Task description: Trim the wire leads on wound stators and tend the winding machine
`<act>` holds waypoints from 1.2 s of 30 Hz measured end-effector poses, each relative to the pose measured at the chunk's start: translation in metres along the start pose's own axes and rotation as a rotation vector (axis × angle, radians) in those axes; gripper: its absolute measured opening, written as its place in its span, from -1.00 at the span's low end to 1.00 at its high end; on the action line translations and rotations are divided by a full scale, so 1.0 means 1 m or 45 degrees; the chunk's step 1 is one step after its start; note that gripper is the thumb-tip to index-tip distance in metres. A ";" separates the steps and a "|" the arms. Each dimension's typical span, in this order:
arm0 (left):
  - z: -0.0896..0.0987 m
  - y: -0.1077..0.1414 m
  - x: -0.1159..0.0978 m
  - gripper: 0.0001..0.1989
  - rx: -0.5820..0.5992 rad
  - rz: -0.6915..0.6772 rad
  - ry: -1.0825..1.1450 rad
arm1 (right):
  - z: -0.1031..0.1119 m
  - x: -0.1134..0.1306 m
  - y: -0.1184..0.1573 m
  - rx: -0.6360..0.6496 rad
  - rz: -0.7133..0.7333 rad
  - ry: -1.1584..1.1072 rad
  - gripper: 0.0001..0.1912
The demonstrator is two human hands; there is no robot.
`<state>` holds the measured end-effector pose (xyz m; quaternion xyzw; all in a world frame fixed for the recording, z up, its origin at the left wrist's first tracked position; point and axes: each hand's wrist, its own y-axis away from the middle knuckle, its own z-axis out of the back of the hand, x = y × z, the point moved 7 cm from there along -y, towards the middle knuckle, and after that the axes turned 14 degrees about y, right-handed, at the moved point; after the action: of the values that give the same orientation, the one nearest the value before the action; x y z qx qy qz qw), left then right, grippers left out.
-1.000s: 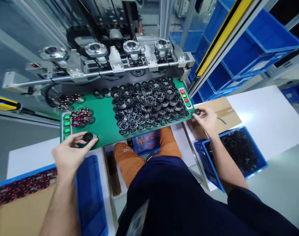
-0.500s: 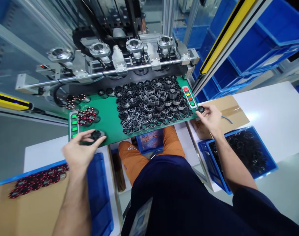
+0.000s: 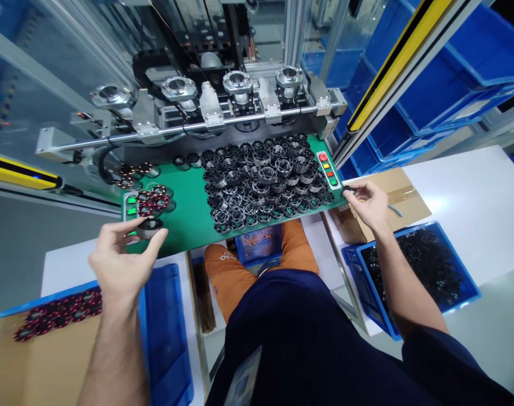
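Note:
My left hand [image 3: 123, 259] pinches a stator core [image 3: 150, 228] with a black slotted top between thumb and fingers, low over the left front of the green mat [image 3: 189, 217]. Just behind it stand several wound stators [image 3: 155, 197] with red-tipped windings. Beyond the mat's right edge, by the button panel [image 3: 328, 172], my right hand [image 3: 370, 207] is closed on a small black plastic part [image 3: 348, 190], mostly covered by its fingers. A dense block of unwound stator cores [image 3: 265, 175], stacked in places, covers the mat's middle and right.
Behind the mat runs a machine rail [image 3: 176, 129] with several metal ring fixtures [image 3: 238, 82]. A blue bin of black parts [image 3: 421, 265] and a cardboard box [image 3: 403, 194] are on the right. At lower left, a blue tray [image 3: 40, 301] holds wound stators on cardboard.
My left hand has moved left and slightly back with the stator core, closer to the wound stators. My right hand keeps the black part near the mat's right edge; the view has shifted slightly.

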<state>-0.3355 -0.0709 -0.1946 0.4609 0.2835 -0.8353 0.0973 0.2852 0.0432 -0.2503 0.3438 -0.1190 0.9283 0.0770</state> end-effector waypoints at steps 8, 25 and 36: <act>-0.029 0.015 0.015 -0.53 0.075 -0.010 -0.181 | -0.004 0.003 0.008 -0.120 0.173 0.230 -0.41; -0.040 -0.065 -0.064 -0.52 0.112 -0.105 -0.166 | 0.050 0.106 -0.070 -0.201 0.603 0.226 -0.50; -0.247 -0.276 -0.160 -0.54 0.529 -0.317 -0.378 | -0.048 0.266 -0.287 0.097 0.854 0.567 -0.55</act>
<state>-0.1867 0.2792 -0.0589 0.3052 0.1430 -0.9394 -0.0621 0.1198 0.3481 -0.0632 0.0789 -0.1704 0.9575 -0.2190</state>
